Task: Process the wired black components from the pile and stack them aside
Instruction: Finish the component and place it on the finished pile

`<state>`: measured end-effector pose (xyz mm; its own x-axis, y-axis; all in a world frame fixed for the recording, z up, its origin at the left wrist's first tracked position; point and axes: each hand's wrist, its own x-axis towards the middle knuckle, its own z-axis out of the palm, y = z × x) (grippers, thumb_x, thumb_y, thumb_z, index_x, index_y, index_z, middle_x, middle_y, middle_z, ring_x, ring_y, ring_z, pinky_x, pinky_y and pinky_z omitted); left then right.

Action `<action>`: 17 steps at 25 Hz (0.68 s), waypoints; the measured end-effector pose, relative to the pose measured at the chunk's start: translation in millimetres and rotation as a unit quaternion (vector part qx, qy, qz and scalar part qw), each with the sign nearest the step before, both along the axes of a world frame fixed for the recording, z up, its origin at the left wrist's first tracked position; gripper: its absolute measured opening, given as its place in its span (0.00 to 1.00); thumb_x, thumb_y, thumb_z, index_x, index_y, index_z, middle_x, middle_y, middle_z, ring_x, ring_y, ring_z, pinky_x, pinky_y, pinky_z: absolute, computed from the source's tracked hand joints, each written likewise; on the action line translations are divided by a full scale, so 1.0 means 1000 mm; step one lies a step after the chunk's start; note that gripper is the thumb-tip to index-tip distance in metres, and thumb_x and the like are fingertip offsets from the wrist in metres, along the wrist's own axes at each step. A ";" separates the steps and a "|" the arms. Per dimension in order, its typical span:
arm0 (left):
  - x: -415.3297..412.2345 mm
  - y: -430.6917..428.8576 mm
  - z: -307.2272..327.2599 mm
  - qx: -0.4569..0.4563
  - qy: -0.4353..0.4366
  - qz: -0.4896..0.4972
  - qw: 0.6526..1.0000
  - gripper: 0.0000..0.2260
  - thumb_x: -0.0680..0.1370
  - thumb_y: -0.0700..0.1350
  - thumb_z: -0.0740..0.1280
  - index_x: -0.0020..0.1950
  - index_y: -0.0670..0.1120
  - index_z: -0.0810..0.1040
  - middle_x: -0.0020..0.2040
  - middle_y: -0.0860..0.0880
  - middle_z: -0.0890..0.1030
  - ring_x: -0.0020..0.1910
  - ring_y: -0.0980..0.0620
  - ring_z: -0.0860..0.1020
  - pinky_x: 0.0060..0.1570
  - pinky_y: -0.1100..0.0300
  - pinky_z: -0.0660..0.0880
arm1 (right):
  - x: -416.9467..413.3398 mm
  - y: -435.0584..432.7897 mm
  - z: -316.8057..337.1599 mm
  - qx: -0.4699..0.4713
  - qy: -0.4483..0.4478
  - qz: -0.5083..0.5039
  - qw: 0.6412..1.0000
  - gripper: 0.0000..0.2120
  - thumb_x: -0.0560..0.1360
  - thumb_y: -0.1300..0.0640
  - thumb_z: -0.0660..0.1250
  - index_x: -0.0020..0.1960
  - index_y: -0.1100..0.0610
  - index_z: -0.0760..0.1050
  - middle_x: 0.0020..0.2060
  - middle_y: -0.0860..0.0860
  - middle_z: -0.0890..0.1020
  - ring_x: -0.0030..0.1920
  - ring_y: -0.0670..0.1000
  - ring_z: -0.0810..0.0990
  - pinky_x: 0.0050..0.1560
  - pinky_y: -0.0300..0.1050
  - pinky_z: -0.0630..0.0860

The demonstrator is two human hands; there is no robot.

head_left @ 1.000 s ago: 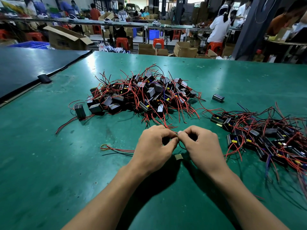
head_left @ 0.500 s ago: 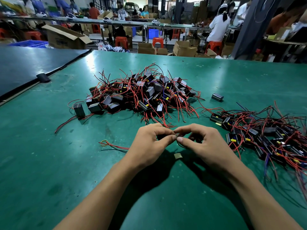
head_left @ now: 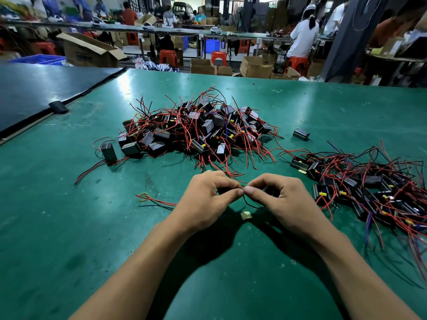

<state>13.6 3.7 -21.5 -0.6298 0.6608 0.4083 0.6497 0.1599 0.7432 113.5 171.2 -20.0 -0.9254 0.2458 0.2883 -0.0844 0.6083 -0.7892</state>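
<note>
Pile [head_left: 196, 130]: large, seemingly unprocessed. Stack [head_left: 369, 190]: smaller, at right. Left hand [head_left: 208, 199], right hand [head_left: 284, 199]: each grip pinching one wire [head_left: 248, 203].

We count two hands, the left hand [head_left: 205, 200] and the right hand [head_left: 287, 204], one wire [head_left: 251, 206] pinched between them, two heaps of wired components too many to number, the pile [head_left: 196, 128] and the stack [head_left: 369, 192], one lone block [head_left: 301, 134], one tan scrap [head_left: 246, 215] and one counter [head_left: 69, 227].

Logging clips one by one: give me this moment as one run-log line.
left hand: pinches black wire | right hand: pinches same wire | pile: ahead, centre | side stack: right of hands
</note>
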 end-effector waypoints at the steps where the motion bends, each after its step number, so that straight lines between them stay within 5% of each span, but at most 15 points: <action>1: 0.001 0.001 -0.001 0.002 0.017 0.006 1.000 0.02 0.74 0.43 0.74 0.46 0.47 0.87 0.33 0.57 0.75 0.36 0.61 0.72 0.38 0.68 0.66 | 0.000 -0.002 0.001 -0.006 -0.006 -0.005 1.000 0.05 0.75 0.53 0.73 0.41 0.51 0.83 0.31 0.44 0.82 0.31 0.43 0.74 0.34 0.37 0.71; 8: 0.004 0.002 -0.002 0.002 0.097 0.029 0.995 0.03 0.74 0.44 0.74 0.46 0.49 0.87 0.36 0.52 0.79 0.39 0.54 0.72 0.41 0.60 0.68 | -0.005 -0.005 0.005 -0.147 -0.071 -0.031 0.986 0.10 0.76 0.56 0.72 0.36 0.54 0.82 0.27 0.45 0.78 0.27 0.41 0.71 0.30 0.31 0.65; 11: 0.000 0.001 -0.002 0.011 0.049 0.035 0.998 0.02 0.74 0.43 0.74 0.45 0.47 0.87 0.34 0.54 0.77 0.37 0.58 0.73 0.40 0.67 0.67 | 0.001 -0.002 0.007 -0.027 -0.010 -0.022 0.999 0.02 0.74 0.54 0.75 0.44 0.49 0.83 0.35 0.43 0.83 0.32 0.41 0.75 0.35 0.33 0.72; 14: -0.001 0.001 -0.002 0.004 -0.001 0.017 1.000 0.03 0.74 0.41 0.74 0.46 0.45 0.87 0.33 0.57 0.76 0.34 0.62 0.74 0.37 0.72 0.65 | 0.002 0.001 0.006 0.083 0.064 0.005 0.994 0.10 0.71 0.59 0.78 0.49 0.48 0.83 0.40 0.43 0.84 0.34 0.42 0.77 0.39 0.31 0.72; 17: -0.003 0.000 -0.001 -0.004 -0.056 0.001 0.998 0.03 0.74 0.42 0.74 0.46 0.46 0.87 0.31 0.62 0.76 0.32 0.65 0.73 0.35 0.74 0.64 | 0.000 0.002 0.001 0.144 0.102 0.019 0.984 0.05 0.72 0.55 0.77 0.47 0.52 0.85 0.41 0.44 0.84 0.34 0.48 0.79 0.37 0.43 0.77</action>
<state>10.3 3.3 -23.0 -0.6723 0.6624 0.3306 0.5628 0.1672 0.8095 113.1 172.9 -19.2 -0.8484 0.0929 0.5211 -0.2501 0.7973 -0.5493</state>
